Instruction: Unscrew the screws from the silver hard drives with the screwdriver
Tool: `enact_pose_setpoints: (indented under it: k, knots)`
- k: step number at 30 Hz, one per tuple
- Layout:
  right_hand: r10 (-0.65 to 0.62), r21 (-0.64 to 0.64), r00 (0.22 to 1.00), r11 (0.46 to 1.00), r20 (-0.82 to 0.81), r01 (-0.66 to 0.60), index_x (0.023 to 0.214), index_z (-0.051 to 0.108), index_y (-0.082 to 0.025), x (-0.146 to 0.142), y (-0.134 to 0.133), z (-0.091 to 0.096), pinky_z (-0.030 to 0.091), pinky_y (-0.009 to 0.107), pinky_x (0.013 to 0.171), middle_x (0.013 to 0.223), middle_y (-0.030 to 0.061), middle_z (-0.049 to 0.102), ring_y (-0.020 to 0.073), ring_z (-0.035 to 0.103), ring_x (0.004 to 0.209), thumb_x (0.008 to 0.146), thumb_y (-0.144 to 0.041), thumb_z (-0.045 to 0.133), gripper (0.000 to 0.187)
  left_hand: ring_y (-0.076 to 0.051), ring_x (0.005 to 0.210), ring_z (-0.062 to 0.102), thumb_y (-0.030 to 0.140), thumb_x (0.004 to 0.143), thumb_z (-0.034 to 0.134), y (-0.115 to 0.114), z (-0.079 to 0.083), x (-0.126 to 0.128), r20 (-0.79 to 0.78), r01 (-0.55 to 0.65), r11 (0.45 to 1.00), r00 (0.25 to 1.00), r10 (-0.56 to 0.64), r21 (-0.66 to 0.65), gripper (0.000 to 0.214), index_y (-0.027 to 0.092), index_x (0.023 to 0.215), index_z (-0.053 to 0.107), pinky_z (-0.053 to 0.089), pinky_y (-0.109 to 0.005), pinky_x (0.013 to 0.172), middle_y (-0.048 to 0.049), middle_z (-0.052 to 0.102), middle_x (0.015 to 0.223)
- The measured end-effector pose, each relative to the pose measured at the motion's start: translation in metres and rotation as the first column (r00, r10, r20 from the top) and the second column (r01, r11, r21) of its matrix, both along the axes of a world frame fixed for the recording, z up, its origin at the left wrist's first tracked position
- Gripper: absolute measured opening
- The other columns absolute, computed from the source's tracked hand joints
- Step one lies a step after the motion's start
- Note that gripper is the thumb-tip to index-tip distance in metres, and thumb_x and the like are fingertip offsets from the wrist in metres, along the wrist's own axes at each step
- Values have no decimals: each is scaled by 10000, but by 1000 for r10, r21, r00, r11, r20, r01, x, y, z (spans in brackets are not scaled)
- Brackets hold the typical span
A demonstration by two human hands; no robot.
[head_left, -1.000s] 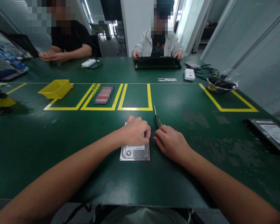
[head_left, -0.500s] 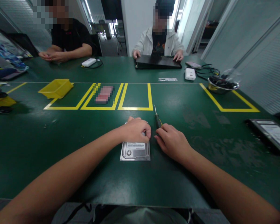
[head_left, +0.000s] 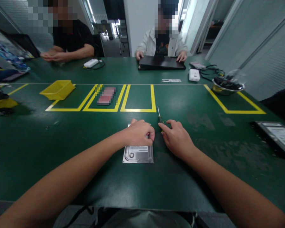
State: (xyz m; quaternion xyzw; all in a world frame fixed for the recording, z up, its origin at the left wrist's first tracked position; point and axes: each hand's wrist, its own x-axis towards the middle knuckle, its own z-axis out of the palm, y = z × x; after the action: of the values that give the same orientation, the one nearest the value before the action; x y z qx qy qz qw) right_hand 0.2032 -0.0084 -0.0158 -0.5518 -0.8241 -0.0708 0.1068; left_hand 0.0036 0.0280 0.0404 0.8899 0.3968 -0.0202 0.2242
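Observation:
A silver hard drive lies flat on the green table in front of me. My left hand rests on its far half with the fingers curled down over the top and right edge. Just to its right a small screwdriver with a dark handle lies on the table, tip pointing away. My right hand covers the handle end, fingers bent and touching it; whether they grip it is not clear.
Yellow tape boxes mark the table ahead. A yellow bin sits at left, a metal bowl at right, another hard drive at far right. Two people sit opposite, one with a black laptop.
My right hand has slid forward along the screwdriver, its fingers now over the handle. My left hand stays on the hard drive.

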Motion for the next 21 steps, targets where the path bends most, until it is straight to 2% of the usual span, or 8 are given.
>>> enact_pose_setpoints:
  k: [6,13,21]
  knots:
    - [39,-31,999,999,33,-38,1352,590,-251,0,2,-2,430,361,833,1160,139,598,256,504,971,981,-222,401,418,-232,903,591,268,726,586,2,2,0,7,16,1000,1000,-16,-26,152,246,766,731,309,-397,842,5,706,835]
    - [56,-8,998,998,28,-56,1322,608,-212,2,3,-4,411,357,830,1146,158,594,260,490,984,975,-196,401,404,-229,890,584,263,754,581,3,4,-2,1,48,999,999,-48,-22,158,237,768,736,319,-397,839,-6,704,832]
    - [49,-20,998,999,46,-48,1324,605,-217,1,3,-2,414,359,821,1137,155,599,260,495,971,983,-206,388,404,-209,879,598,275,786,583,6,1,-6,19,87,996,996,-87,-24,168,235,806,745,331,-362,824,-4,708,846]
